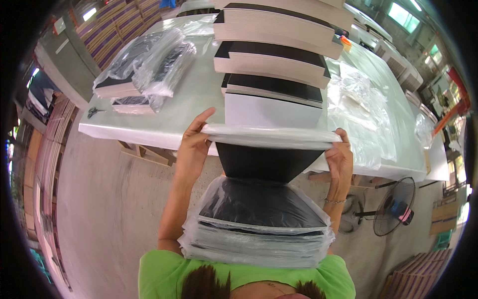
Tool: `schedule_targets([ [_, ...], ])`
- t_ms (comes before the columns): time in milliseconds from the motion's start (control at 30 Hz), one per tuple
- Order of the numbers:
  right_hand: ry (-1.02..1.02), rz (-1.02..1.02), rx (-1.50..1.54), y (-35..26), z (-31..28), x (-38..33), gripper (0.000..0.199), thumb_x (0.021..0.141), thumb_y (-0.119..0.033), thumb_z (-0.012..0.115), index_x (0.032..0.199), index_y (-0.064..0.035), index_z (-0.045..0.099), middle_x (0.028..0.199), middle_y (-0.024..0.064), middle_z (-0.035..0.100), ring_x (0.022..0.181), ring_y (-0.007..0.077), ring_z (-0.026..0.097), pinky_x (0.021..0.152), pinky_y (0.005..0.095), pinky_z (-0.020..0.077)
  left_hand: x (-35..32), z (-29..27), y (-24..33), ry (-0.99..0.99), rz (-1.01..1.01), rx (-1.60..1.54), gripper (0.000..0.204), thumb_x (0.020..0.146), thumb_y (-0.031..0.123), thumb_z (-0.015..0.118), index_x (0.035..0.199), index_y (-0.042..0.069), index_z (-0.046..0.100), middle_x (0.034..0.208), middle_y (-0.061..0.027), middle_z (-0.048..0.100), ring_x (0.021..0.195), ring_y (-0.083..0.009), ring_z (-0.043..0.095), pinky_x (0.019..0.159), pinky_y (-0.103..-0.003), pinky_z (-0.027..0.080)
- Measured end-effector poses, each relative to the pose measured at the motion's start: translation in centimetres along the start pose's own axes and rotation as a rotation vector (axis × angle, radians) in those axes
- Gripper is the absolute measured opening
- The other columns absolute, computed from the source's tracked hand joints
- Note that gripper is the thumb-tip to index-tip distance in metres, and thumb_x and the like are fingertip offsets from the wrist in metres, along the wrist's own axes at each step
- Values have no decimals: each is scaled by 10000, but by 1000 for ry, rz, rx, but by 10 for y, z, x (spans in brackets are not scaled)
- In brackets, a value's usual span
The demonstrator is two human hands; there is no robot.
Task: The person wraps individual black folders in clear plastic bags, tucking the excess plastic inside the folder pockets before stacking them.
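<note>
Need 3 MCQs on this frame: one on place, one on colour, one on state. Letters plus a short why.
1. Where does the floor fan stand?
A. on the floor at the person's right, below the table edge
B. on the white table
C. at the person's left beside the wooden frames

2. What colour is the sheet hanging under the bag edge that both hands hold?
A. red
B. black
C. yellow

3. How do the hands stand?
A. both hang free
B. only the right grips
C. left hand and right hand each grip one end of the clear plastic bag

Answers: 1 A, the fan sits on the concrete by the white table; 2 B, the sheet is plain black; 3 C, fingers curl round both ends of the bag.
</note>
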State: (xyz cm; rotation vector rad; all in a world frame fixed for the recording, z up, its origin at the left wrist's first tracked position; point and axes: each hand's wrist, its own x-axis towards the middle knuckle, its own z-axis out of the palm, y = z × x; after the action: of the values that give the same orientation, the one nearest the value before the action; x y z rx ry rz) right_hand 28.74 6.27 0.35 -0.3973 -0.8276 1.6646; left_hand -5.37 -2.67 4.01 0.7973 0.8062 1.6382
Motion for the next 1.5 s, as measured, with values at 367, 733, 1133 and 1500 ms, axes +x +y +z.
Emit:
schedule_targets([
  [367,210,324,33,58,-53,-73,177,797,-75,548,962,-15,526,891,62,567,780,141,570,724,248,457,-40,-82,-83,-27,-506,179,459,769,146,538,1185,-26,450,1074,-144,543,954,-196,538,822,-278,439],
  [733,237,136,-899,194,-168,-105,110,767,-43,571,873,-56,597,856,79,571,758,156,536,643,289,438,-36,-242,-287,163,-396,594,221,718,132,489,815,-18,618,778,-77,620,638,-145,554,577,-266,442],
  [1133,912,-516,-1904,20,-94,32,217,781,-247,627,961,-129,596,941,58,558,890,242,501,820,430,336,-73,-184,-261,462,-244,519,225,800,257,544,802,34,574,605,-7,470,534,-111,409,501,-246,354],
  [1500,866,-662,-1777,-27,-225,71,158,780,-134,543,777,13,604,789,197,613,743,360,579,669,410,430,-80,-228,-243,387,-397,433,203,820,235,542,863,39,572,652,-5,485,594,-110,440,559,-246,377],
])
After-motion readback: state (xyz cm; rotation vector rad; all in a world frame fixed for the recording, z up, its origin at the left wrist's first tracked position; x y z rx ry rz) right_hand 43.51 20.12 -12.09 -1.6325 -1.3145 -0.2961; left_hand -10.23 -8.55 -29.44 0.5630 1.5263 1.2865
